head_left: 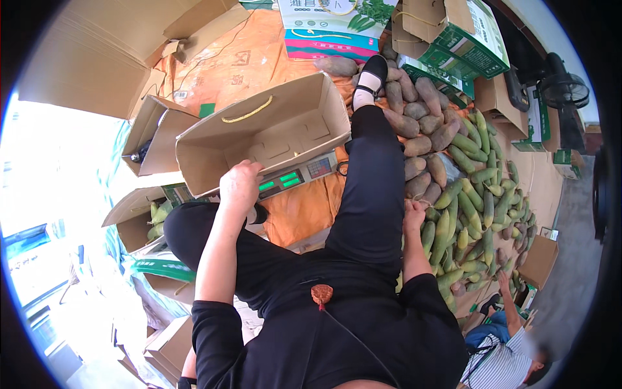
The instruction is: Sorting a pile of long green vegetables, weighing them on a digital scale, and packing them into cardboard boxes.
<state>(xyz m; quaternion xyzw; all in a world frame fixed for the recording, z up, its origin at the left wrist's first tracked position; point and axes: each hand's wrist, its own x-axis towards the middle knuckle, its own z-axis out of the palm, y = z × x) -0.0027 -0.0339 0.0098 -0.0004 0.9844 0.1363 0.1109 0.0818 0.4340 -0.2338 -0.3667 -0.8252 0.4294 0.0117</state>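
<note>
One empty cardboard box [272, 133] sits on the scale [295, 176], left hand [240, 185] gripping.

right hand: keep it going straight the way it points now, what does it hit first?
The right hand points down and forward into the produce pile beside the leg. First contact would likely be the brown tubers just ahead of its fingers, with green cucumbers alongside. It may already be touching them; depth is unclear.

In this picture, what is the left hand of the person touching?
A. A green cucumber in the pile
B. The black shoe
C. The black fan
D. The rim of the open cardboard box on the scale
D: the left hand rests on the near rim of the open cardboard box, which stands on the scale.
</note>
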